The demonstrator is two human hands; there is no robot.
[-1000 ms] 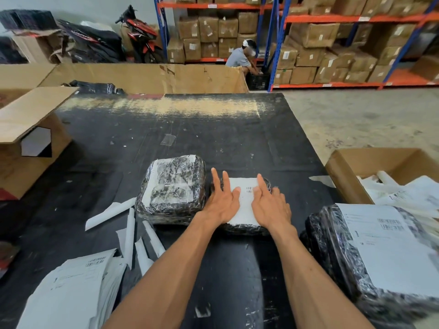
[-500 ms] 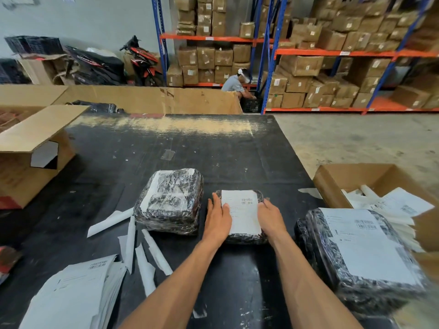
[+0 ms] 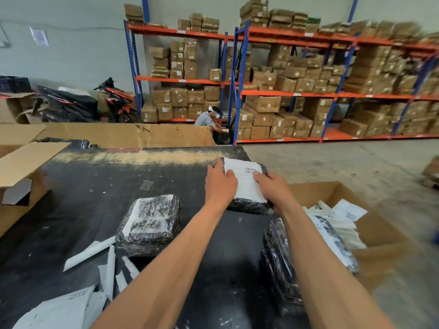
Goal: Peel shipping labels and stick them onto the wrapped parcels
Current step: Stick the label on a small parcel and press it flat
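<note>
Here, the left hand [image 3: 221,184] and right hand [image 3: 273,187] are gripping the labelled parcel [image 3: 247,186] from both sides, lifting it clear of the desk [image 3: 95,186] toward one o'clock, probably to set it aside. Half a second earlier it was lying flat. An unlabelled-looking parcel [image 3: 148,224] is waiting at nine o'clock; another labelled one [image 3: 280,264] is lying at five.

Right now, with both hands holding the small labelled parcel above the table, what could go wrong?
1. The small labelled parcel is held by the left hand and right hand over the table's far right edge; a slip could drop it on the floor.
2. Fingers lying on the label might crease it.
</note>
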